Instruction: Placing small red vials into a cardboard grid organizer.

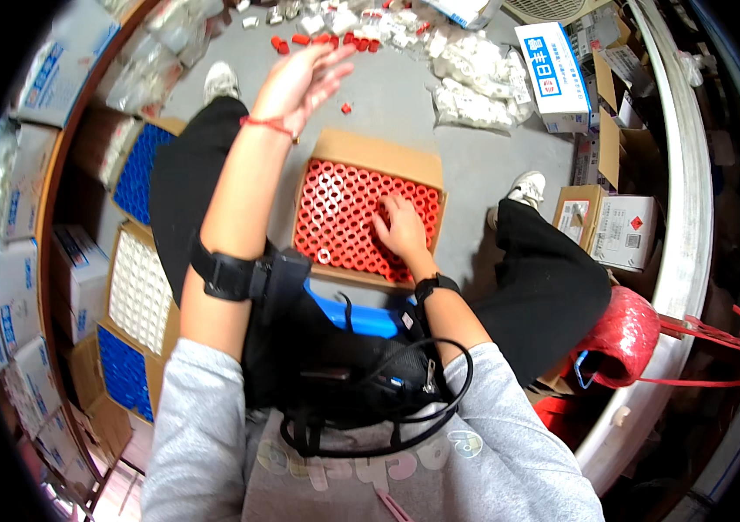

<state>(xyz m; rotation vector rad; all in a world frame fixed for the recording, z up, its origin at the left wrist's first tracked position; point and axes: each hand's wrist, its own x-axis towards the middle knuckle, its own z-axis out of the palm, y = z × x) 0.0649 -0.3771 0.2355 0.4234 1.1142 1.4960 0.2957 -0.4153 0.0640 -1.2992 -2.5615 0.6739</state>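
Note:
A cardboard box [379, 156] with a raised flap lies on the floor between my legs. Red tubular plastic fittings [344, 209] fill it in close rows, hollow ends up. My right hand [404, 230] rests on the fittings at the box's right side, thumb and fingers apart, with no piece visible between them. Beyond the box, my left hand [304, 81] is stretched out above the floor, slightly blurred, palm facing right and fingers spread. Just past its fingertips lies a row of loose red fittings [363, 44]. A small red piece [346, 108] sits alone on the floor.
Bags of white fittings [474, 104] and a white-and-blue carton [552, 75] lie ahead on the right. Boxes of blue pieces [138, 173] and white pieces [138, 287] stand by my left leg. A red twine roll [624, 336] is beside my right knee.

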